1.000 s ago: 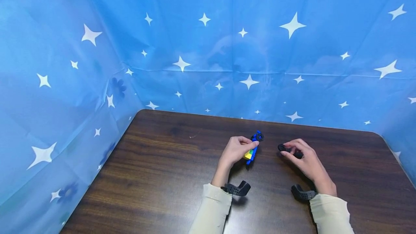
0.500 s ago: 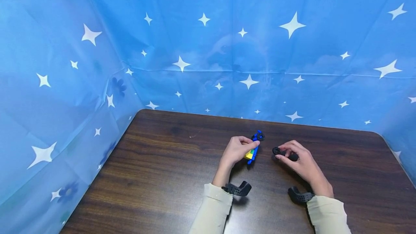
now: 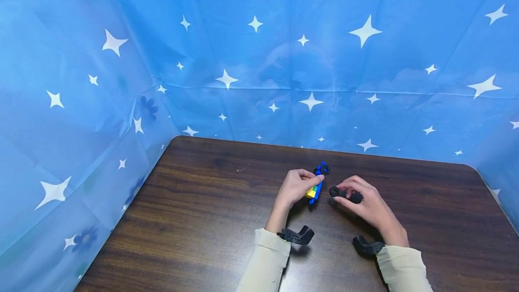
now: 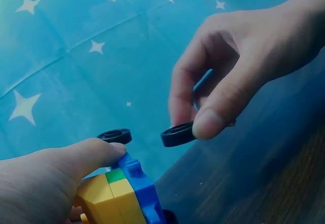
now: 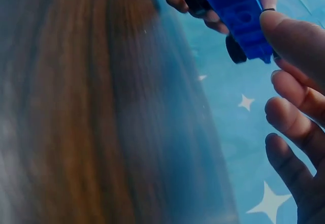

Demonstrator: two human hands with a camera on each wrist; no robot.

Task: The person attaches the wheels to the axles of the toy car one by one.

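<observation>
My left hand [image 3: 293,188] grips a small toy car [image 3: 318,189] above the table, its blue chassis [image 5: 236,10] topped by yellow and green bricks [image 4: 117,198]. Black wheels show on the car, one [image 4: 115,135] just beyond the left thumb. Close by on the right, my right hand [image 3: 368,201] pinches a loose black wheel [image 4: 176,135] between thumb and fingers. A small gap separates that wheel from the car. In the right wrist view the wheel is mostly hidden behind the thumb, and the other fingers are spread loosely.
Both hands are over a dark wood-grain table [image 3: 194,220]. Blue cloth [image 3: 259,57] with white stars hangs behind and at the sides. Each wrist wears a black camera mount, the left mount [image 3: 298,235] and the right mount [image 3: 366,246].
My right hand has moved left with the wheel, narrowing the distance to the toy car. The left hand and car have stayed nearly still.
</observation>
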